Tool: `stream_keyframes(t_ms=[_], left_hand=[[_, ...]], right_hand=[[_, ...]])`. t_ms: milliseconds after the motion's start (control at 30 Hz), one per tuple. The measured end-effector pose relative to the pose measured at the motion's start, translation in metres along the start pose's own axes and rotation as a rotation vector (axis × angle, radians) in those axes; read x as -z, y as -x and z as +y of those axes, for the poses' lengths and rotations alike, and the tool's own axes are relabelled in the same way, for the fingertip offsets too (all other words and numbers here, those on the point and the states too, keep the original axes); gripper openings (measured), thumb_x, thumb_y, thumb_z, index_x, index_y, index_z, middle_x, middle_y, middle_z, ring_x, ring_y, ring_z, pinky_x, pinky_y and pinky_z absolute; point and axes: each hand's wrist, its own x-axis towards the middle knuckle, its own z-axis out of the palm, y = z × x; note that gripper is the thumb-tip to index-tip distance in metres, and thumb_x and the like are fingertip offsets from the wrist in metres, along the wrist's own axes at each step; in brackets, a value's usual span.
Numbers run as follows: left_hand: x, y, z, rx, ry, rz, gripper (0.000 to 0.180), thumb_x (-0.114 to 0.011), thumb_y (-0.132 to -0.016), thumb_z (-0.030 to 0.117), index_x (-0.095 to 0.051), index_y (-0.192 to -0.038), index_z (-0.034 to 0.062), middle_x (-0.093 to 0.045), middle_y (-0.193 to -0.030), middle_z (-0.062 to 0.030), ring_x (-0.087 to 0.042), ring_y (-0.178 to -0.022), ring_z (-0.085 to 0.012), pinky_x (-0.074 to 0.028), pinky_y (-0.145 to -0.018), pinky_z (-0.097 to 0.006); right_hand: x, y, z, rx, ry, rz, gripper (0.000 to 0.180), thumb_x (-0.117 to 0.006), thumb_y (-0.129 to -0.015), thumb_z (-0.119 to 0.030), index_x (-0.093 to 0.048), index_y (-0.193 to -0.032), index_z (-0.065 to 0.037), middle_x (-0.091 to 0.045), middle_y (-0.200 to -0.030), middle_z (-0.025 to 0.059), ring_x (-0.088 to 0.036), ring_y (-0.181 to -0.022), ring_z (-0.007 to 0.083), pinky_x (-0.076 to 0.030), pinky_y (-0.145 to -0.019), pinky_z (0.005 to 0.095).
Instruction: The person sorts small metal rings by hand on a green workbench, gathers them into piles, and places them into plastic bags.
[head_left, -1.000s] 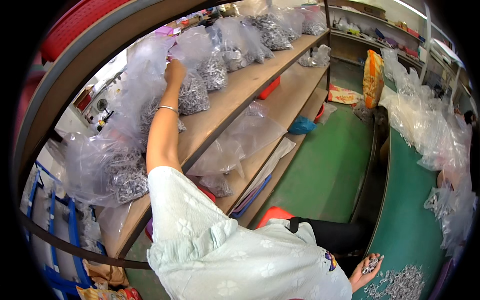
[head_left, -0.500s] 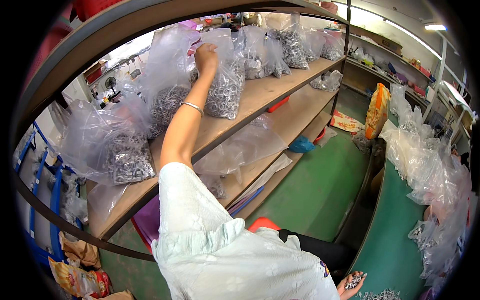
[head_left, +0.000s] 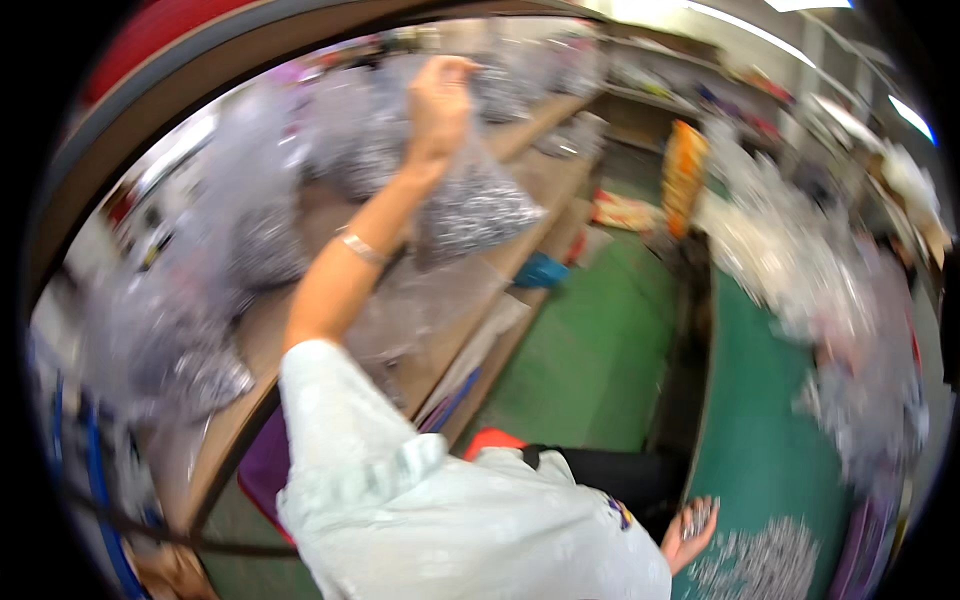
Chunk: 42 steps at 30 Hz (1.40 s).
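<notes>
High over the wooden shelf (head_left: 268,350), my left hand (head_left: 440,108) is closed on the top of a clear plastic bag (head_left: 482,208). Small silvery metal rings fill the lower part of that bag, which hangs tilted past the shelf's front edge. My right hand (head_left: 680,548) is low at the right, by the edge of a green table (head_left: 745,420). Its fingers curl around a few metal rings (head_left: 698,517). Beside it, a loose pile of metal pieces (head_left: 770,562) lies spread on the table. Motion blurs the picture.
Other clear bags of metal parts (head_left: 262,240) stand along the shelf. Plastic bags (head_left: 800,270) line the table's far side. An orange sack (head_left: 684,178) stands at the far end of the green floor (head_left: 590,340). A red stool (head_left: 492,440) is near me.
My left hand has pulled the bag of rings off the shelf, out past its front edge. The view has swung right, showing more of the pile by my right hand.
</notes>
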Motion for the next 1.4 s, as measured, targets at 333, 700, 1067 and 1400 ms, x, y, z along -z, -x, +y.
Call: stream_keyframes(t_ms=[333,700,1067,1400], left_hand=[[-0.240,0.102,0.158,0.273,0.934,-0.524,0.017,-0.052,-0.097,0.018,-0.061,-0.093,0.0038,-0.042,-0.064,0.0077,-0.033,-0.054,-0.0006,-0.023,-0.047,-0.018],[-0.416,0.255,0.273,-0.158,1.132,-0.725,0.005,-0.055,-0.089,0.001,-0.059,-0.093,0.0031,-0.062,-0.070,-0.0112,-0.057,-0.051,-0.0205,-0.043,-0.047,-0.030],[-0.398,0.277,0.287,-0.174,1.402,-1.184,0.051,-0.068,-0.083,0.030,-0.051,-0.124,0.0045,-0.059,-0.111,-0.0127,-0.058,-0.100,-0.0240,-0.046,-0.079,-0.034],[-0.413,0.286,0.229,0.570,1.072,-1.465,0.043,-0.067,-0.079,0.009,-0.050,-0.117,-0.0019,-0.057,-0.073,-0.0008,-0.051,-0.064,-0.0061,-0.044,-0.058,-0.023]], right_hand=[[-0.002,0.030,-0.013,0.141,-0.017,0.120,0.013,-0.054,-0.092,-0.013,-0.054,-0.103,-0.006,-0.058,-0.092,0.0094,-0.056,-0.079,0.0220,-0.042,-0.047,0.0257],[-0.005,0.049,-0.038,0.323,-0.002,0.271,0.014,-0.054,-0.092,-0.013,-0.055,-0.103,-0.005,-0.058,-0.096,0.0111,-0.056,-0.080,0.0243,-0.041,-0.048,0.0268],[-0.022,0.034,-0.050,0.342,0.075,0.362,0.014,-0.055,-0.091,-0.013,-0.055,-0.102,-0.005,-0.059,-0.093,0.0115,-0.058,-0.077,0.0237,-0.042,-0.047,0.0269],[-0.082,-0.016,-0.055,0.127,0.229,0.234,0.014,-0.054,-0.091,-0.014,-0.053,-0.101,-0.004,-0.056,-0.094,0.0120,-0.054,-0.077,0.0223,-0.044,-0.045,0.0252]])
